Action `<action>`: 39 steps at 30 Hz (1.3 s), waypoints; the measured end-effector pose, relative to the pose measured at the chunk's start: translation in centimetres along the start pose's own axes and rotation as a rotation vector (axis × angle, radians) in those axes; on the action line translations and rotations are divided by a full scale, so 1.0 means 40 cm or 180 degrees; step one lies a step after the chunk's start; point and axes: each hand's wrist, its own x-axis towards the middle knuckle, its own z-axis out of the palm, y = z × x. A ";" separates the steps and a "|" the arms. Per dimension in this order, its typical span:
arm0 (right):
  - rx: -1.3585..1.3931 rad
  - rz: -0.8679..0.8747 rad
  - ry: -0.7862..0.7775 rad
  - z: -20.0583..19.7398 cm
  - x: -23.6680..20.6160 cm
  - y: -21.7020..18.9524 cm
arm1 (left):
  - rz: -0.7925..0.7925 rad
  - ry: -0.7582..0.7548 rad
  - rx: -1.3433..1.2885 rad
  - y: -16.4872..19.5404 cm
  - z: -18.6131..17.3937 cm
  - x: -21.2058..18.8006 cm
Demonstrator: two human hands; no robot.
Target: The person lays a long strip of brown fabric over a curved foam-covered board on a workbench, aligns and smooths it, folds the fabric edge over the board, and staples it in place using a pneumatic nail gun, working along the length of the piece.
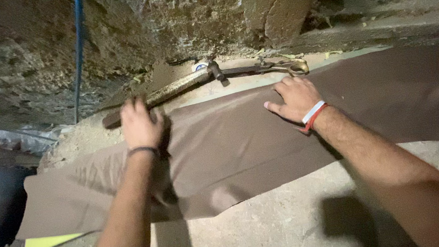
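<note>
On the brown cloth (244, 143), both hands press flat, fingers together: left hand (140, 125) near the hammer (171, 92), right hand (295, 98) below the scissors (279, 67), smoothing it.

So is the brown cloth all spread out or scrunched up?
Spread out: the brown cloth lies flat across the pale stone slab, both hands pressing it.

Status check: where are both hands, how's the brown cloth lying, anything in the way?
Left hand and right hand flat on brown cloth, fingers spread. Cloth spread on the table. Shears lie past its far edge, near left hand.
</note>
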 end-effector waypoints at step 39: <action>0.1303 0.2376 0.0868 0.242 -2.224 0.736 | -0.0174 -0.0018 0.0157 0.521 -0.330 -1.890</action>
